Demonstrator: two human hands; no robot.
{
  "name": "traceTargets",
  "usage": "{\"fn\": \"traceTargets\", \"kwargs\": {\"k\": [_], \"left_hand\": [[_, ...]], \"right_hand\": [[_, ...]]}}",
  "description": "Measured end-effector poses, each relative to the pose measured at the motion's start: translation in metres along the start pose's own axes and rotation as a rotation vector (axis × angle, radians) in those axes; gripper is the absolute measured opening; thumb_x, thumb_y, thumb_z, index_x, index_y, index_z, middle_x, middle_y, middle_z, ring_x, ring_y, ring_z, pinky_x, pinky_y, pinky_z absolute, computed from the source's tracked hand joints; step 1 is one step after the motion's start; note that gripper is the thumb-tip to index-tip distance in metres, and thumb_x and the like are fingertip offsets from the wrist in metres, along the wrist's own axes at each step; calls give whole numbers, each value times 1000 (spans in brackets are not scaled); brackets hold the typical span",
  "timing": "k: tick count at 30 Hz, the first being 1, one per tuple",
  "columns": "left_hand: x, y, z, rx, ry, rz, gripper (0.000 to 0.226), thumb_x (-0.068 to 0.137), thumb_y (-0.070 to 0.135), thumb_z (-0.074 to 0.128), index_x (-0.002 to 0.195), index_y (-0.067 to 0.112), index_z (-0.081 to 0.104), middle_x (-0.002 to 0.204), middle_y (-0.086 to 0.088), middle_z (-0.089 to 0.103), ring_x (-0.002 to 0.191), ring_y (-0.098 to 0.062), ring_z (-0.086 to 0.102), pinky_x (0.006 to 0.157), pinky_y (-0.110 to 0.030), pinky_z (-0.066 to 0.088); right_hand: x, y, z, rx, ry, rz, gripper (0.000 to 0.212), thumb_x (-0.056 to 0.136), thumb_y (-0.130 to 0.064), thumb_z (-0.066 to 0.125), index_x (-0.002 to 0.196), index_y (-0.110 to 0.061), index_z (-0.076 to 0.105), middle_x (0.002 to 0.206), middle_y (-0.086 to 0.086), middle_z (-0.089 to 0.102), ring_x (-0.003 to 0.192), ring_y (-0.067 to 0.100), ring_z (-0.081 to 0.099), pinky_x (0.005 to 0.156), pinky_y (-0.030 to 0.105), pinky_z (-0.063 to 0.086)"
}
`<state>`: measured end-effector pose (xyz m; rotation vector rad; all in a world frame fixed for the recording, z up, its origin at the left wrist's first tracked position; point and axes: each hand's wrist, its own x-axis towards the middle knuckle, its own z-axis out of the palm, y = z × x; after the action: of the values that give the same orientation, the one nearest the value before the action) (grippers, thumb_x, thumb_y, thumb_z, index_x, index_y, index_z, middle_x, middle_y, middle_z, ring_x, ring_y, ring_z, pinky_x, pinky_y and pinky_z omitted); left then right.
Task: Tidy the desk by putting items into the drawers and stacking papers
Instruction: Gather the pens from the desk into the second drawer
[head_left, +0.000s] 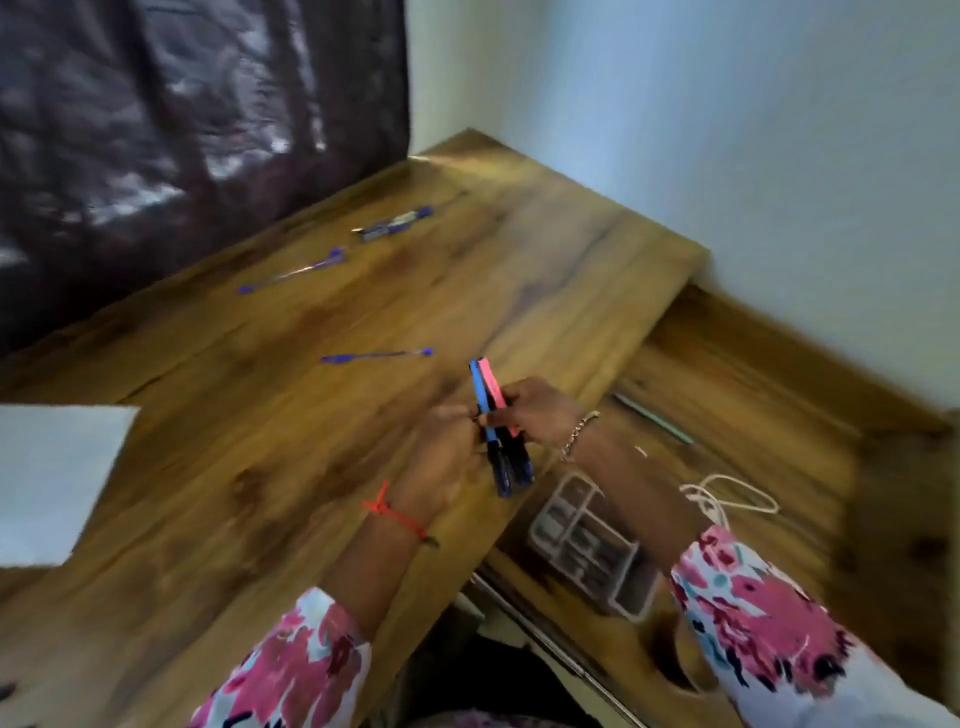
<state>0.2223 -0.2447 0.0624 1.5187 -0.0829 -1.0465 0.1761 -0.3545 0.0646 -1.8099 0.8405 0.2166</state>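
Both of my hands meet over the right edge of the wooden desk (260, 426). My right hand (535, 410) grips a bundle of markers (491, 395), one blue, one pink, with dark caps pointing down. My left hand (447, 457) touches the same bundle from the left. Three blue pens lie loose on the desk: one close by (376, 356), one farther back (291, 273), and a marker near the curtain (395, 226). A white stack of papers (57, 478) sits at the left edge. The open drawer (753, 415) lies below on the right.
Inside the drawer are a clear divided organiser tray (587, 545), a white cord (727, 499) and a thin greenish pencil (654, 418). A dark curtain (182, 130) hangs behind the desk and a pale wall (727, 130) is to the right.
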Motion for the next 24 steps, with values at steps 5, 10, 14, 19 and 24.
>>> {"fn": "traceTargets", "kwargs": {"k": [5, 10, 14, 19, 24], "left_hand": [[16, -6, 69, 135, -166, 128, 20, 85, -1, 52, 83, 0, 72, 70, -11, 68, 61, -16, 64, 59, -26, 50], [57, -4, 101, 963, -276, 610, 58, 83, 14, 65, 136, 4, 42, 145, -14, 38, 135, -22, 33, 107, -19, 19], [101, -8, 118, 1382, -376, 747, 72, 89, 30, 56, 146, 9, 18, 156, -9, 9, 144, -23, 3, 115, -36, 4], [130, -16, 125, 1576, -317, 849, 71, 90, 49, 34, 148, 13, 10, 157, -5, 4, 144, -18, 0, 115, -41, -1], [135, -22, 123, 1557, -271, 919, 73, 84, 52, 15, 147, 16, 15, 156, 0, 8, 138, -6, -5, 113, -34, -5]], "right_hand": [[-17, 56, -67, 177, 140, 96, 6, 80, -1, 64, 75, -2, 61, 68, 12, 61, 65, 18, 54, 66, 27, 44], [-22, 104, -140, 61, 365, 200, 9, 83, -1, 61, 91, 3, 59, 64, 10, 57, 47, 10, 54, 46, 18, 40], [-6, 141, -187, -226, 456, 249, 33, 81, -8, 65, 111, 4, 61, 104, 22, 64, 87, 27, 58, 64, 25, 31], [31, 171, -202, -369, 434, 185, 31, 80, 4, 56, 109, 0, 64, 109, 23, 64, 103, 33, 58, 71, 29, 35], [75, 186, -200, -506, 322, 131, 36, 84, 2, 50, 118, -5, 59, 119, 20, 60, 114, 36, 52, 95, 43, 43]]}}
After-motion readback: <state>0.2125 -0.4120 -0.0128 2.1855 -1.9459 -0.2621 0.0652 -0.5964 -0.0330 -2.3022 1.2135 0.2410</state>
